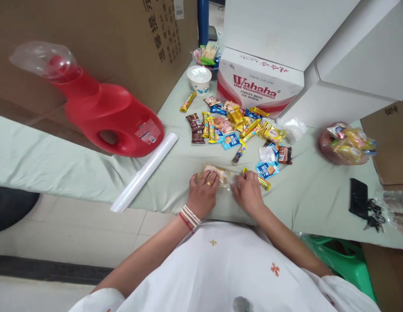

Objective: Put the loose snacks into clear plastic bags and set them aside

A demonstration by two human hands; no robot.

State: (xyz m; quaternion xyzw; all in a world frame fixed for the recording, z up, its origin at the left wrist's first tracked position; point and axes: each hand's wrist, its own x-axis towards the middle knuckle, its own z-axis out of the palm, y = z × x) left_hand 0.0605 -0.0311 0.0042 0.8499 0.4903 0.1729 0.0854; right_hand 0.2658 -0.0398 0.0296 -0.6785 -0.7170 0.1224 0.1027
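1 clear-wrapped snack packet (pixel 225 177), pale contents, lying flat on a pale green tablecloth (pixel 305 186), partly under the left hand and reaching to the right. Left hand (pixel 203 190): 1 ring, beaded bracelet at wrist; fingers laid over the packet; whether clamped on it, not discernible. Right hand (pixel 248 190): fingers bent close together at the packet's clear end; whether they pinch it, not discernible. 1 yellow snack stick (pixel 264 183), partly behind the right hand. Beyond the grip: a loose spread of wrapped snacks, including brown packets (pixel 194 121) and blue sachets (pixel 231 140); farther, 1 patterned paper cup (pixel 199 77) and 1 Wahaha purified water carton (pixel 256 86). Left of the grip: 1 white roll (pixel 146 171); past it, 1 red plastic jug (pixel 113 104) with handle. Right of the grip, well apart: 1 reddish bowl (pixel 325 149) of wrapped snacks; nearer the table edge, 1 flat black case (pixel 358 198) beside keys (pixel 377 222).
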